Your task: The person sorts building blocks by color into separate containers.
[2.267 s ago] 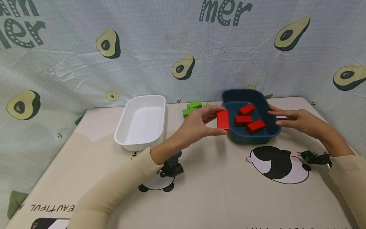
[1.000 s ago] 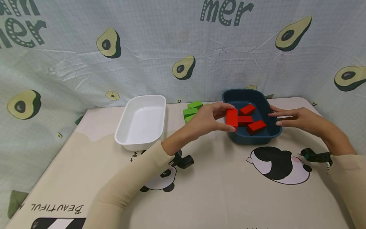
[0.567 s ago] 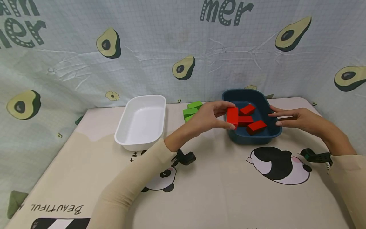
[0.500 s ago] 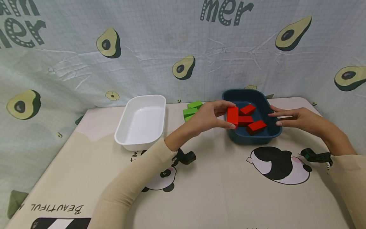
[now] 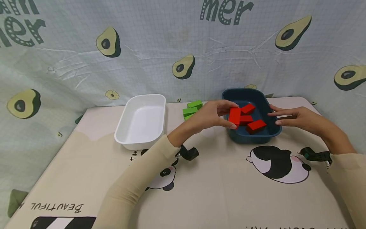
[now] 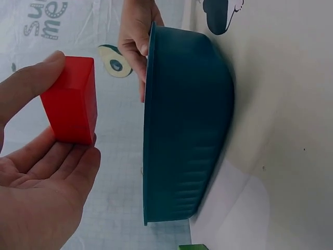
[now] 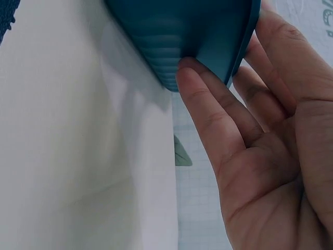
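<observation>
My left hand (image 5: 210,116) pinches a red block (image 5: 234,117) between thumb and fingertips. In the left wrist view the block (image 6: 73,101) hangs above the rim of the blue tub (image 6: 182,125), apart from it. Three more red blocks lie inside the tub (image 5: 237,137); one of them is the front red block (image 5: 256,126). My right hand (image 5: 303,122) rests its extended fingers against the tub's right side. The right wrist view shows those fingers (image 7: 208,112) touching the outer wall and rim.
A white tub (image 5: 140,122) stands to the left with nothing visible inside. Several green blocks (image 5: 190,112) sit between the two tubs, partly hidden behind my left hand. A patterned cloth (image 5: 183,38) rises behind the table (image 5: 217,190).
My left hand has carried the red block to the right, from beside the blue tub's left edge to above it, and the block has tilted slightly. The right hand has stayed in place.
</observation>
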A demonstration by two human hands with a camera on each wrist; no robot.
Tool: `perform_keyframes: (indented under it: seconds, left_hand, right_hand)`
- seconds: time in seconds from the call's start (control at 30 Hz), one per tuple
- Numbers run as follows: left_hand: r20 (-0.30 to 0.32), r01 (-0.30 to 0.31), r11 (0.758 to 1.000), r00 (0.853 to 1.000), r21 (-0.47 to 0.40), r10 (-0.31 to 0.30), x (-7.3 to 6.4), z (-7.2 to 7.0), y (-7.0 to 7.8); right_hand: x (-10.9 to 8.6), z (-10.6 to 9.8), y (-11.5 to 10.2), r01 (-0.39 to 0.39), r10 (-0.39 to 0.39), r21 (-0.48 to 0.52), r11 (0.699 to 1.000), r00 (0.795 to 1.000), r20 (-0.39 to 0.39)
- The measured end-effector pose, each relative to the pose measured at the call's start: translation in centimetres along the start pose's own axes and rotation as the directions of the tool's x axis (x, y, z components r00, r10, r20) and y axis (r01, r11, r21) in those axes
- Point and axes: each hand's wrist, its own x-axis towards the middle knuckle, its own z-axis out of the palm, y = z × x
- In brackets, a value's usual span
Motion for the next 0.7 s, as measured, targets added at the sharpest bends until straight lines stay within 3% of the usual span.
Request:
perform_keyframes:
  seconds: [0.4, 0.7]
  left_hand:
    - [0.064, 0.022, 0.999, 0.998, -0.030, -0.020, 0.9, -0.6, -0.6]
    - [0.075, 0.051, 0.997, 0.996, -0.051, -0.047, 1.7, -0.7, -0.2]
  right_hand:
    - [0.0, -0.1, -0.1, -0.016, 0.016, -0.016, 1.000, 1.000, 0.003]
    - [-0.1, -0.1, -0.1, -0.006, 0.006, -0.009, 1.000, 1.000, 0.011]
